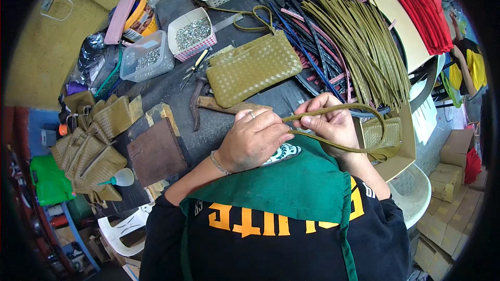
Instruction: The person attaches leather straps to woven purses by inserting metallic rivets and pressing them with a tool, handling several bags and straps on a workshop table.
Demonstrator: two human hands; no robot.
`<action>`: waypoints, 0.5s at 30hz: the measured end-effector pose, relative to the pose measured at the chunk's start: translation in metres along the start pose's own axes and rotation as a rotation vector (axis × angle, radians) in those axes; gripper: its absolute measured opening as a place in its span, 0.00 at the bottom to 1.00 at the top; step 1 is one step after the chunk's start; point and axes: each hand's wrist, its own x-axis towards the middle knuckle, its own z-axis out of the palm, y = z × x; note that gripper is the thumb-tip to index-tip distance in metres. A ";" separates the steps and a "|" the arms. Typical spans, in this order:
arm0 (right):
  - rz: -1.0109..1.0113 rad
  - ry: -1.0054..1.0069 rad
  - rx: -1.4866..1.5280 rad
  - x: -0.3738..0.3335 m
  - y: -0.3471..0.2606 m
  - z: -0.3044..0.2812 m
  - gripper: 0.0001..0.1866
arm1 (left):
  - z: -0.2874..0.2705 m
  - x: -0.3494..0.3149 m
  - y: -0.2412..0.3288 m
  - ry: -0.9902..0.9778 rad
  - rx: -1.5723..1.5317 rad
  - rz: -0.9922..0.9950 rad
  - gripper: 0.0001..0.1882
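My left hand (253, 139) and my right hand (328, 124) meet over my lap, both pinching a thin olive leather strap (359, 108). The strap loops out to the right to a small woven olive pouch (383, 134) lying beside my right hand. A ring and a bracelet show on my left hand. A larger woven olive pouch (253, 67) with its own strap lies on the dark worktable (208, 125) just beyond my hands. A hammer (200, 103) rests between that pouch and my left hand.
Bundles of olive, dark and red leather strips (359, 41) fan across the table's far right. Two tubs of small metal pieces (191, 32) and scissors (194, 68) sit at the back left. A pile of woven olive pouches (88, 145) lies at left, next to a brown leather piece (156, 152).
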 end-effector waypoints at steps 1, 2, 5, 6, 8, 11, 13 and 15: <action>-0.003 -0.005 -0.050 -0.003 -0.002 0.004 0.09 | 0.000 0.000 0.000 -0.006 -0.001 -0.001 0.06; -0.006 -0.012 -0.101 -0.005 -0.004 0.008 0.08 | 0.000 0.000 -0.001 0.018 0.023 0.025 0.06; -0.041 -0.026 -0.189 -0.010 -0.005 0.010 0.09 | 0.000 -0.001 -0.003 0.030 0.066 0.069 0.07; -0.057 -0.031 -0.187 -0.011 -0.005 0.010 0.09 | 0.000 -0.001 -0.003 0.022 0.088 0.090 0.07; -0.041 -0.006 -0.175 -0.013 -0.003 0.011 0.10 | -0.001 -0.002 -0.003 0.022 0.097 0.094 0.07; -0.055 -0.008 -0.194 -0.014 0.000 0.010 0.10 | -0.002 -0.001 -0.002 0.029 0.091 0.088 0.08; -0.055 -0.015 -0.200 -0.015 0.002 0.008 0.10 | -0.002 -0.002 -0.002 0.034 0.074 0.078 0.10; -0.051 -0.018 -0.191 -0.016 0.003 0.007 0.10 | -0.001 -0.004 -0.004 0.015 0.106 0.086 0.08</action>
